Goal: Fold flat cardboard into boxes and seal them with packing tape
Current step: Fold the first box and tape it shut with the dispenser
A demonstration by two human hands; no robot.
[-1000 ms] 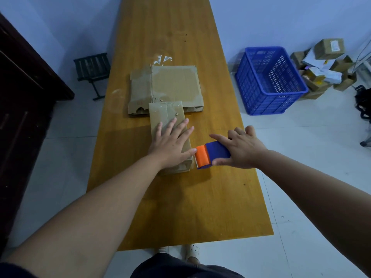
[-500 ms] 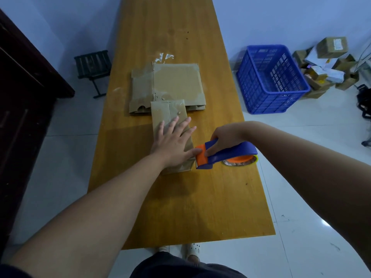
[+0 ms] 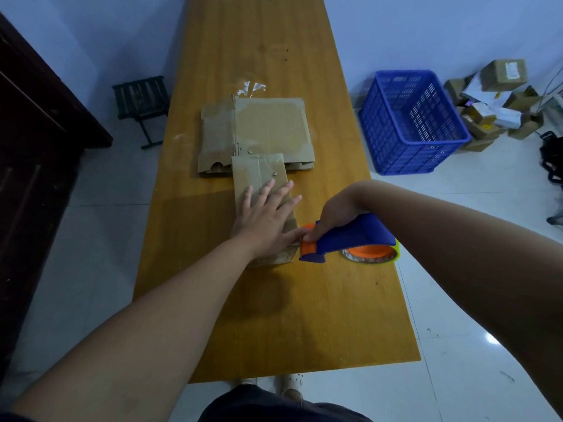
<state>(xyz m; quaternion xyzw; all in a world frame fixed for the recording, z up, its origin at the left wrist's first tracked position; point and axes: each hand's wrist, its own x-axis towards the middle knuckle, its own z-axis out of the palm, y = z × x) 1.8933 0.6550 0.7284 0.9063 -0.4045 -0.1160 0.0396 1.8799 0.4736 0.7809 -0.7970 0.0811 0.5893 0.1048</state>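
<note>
Left hand (image 3: 264, 221) on cardboard (image 3: 259, 175), dispenser (image 3: 350, 236) beside

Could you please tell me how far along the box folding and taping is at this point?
Done: one small box looks folded. In hand: the left hand presses it flat on the table while the right hand grips the dispenser, its orange head at the box's near right edge, so sealing seems under way. Left: the flat cardboard behind it is unfolded.

left hand (image 3: 263, 222) flat, fingers spread; right hand (image 3: 336, 216) curled in a grip; both arms outstretched
</note>
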